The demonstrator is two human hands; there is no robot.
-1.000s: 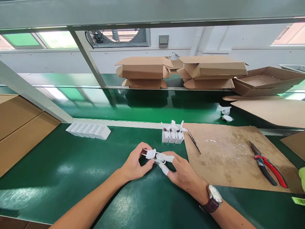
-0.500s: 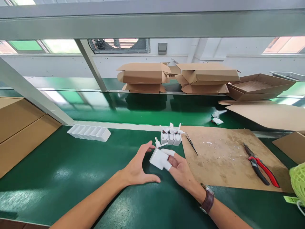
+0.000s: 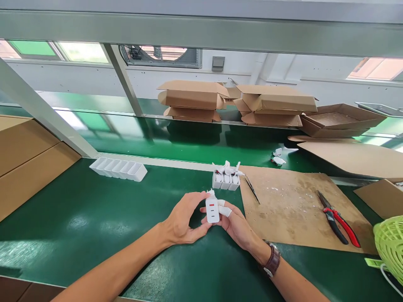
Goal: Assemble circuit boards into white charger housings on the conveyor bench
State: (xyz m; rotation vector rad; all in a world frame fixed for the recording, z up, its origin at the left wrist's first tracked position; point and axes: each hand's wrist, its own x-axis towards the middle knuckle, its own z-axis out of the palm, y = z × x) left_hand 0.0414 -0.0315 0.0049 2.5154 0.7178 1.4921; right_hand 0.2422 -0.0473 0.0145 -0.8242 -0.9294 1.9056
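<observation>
A white charger (image 3: 212, 210) is held upright between my two hands, its port face turned toward me with one red port and two small slots. My left hand (image 3: 186, 218) touches it from the left, thumb at the lower edge and fingertips near the top. On the other side my right hand (image 3: 234, 220), with white covers on some fingertips, grips its right edge. Just beyond stand several white open housings (image 3: 226, 181) with white parts sticking out of their tops. Tweezers (image 3: 251, 188) lie beside them.
A row of joined white housings (image 3: 118, 168) sits at the left. Red-and-black pliers (image 3: 338, 220) rest on a brown board (image 3: 283, 209). Small circuit parts (image 3: 277, 157) lie behind it. A green basket (image 3: 390, 243) is at right; cardboard boxes (image 3: 192, 98) stand at the back.
The charger has been turned so its port face shows. My left hand has closed in from beside it and now touches it too. The view has shifted slightly.
</observation>
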